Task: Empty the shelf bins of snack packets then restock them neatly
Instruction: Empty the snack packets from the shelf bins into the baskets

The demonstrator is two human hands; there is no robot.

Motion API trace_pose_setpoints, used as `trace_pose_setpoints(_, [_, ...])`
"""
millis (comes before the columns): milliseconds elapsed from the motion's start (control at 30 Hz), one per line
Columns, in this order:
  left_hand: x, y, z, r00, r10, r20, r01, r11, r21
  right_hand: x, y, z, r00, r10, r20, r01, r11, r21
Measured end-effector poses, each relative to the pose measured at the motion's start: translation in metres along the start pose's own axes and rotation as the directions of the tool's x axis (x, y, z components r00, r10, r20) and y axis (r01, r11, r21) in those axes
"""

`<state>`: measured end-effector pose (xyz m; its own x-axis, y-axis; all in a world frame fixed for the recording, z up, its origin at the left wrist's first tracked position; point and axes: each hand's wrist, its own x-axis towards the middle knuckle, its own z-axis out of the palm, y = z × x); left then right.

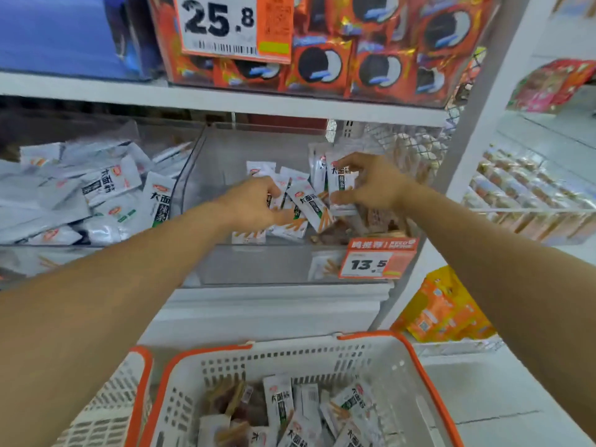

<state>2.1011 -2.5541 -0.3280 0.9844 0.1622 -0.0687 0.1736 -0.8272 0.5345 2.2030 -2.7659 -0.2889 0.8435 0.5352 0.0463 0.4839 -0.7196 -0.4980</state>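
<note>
Both hands inside clear shelf bin (206, 175). Left hand (254, 201) gripping white snack packets (308, 204); right hand (371, 185) pinching upright packet (340, 183). Left neighbour bin (96, 243) heaped with packets. Below: orange-rimmed basket (429, 382), part-filled. Price tag (377, 259) clipped at bin front.

A big price sign (237, 25) reading 25.8 hangs on the upper shelf; orange-red cookie packs (383, 56) sit beside it, blue packages (64, 30) on its other side.
</note>
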Motion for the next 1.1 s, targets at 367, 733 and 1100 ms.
trace_pose_setpoints(367, [0.082, -0.041, 0.03, 0.968, -0.25, -0.031, 0.251, 0.967, 0.037, 0.101, 0.02, 0.048, 0.973, 0.113, 0.2, -0.107, 0.993, -0.04])
trace_pose_setpoints(733, [0.066, -0.034, 0.029, 0.971, -0.225, 0.082, 0.239, 0.889, -0.39, 0.088, 0.031, 0.055, 0.957, 0.171, 0.236, -0.196, 0.977, 0.087])
trace_pose_setpoints(1100, [0.066, -0.037, 0.034, 0.949, -0.225, 0.223, 0.311, 0.79, -0.528, 0.074, 0.022, 0.046, 0.873, 0.146, 0.465, -0.22, 0.969, 0.109])
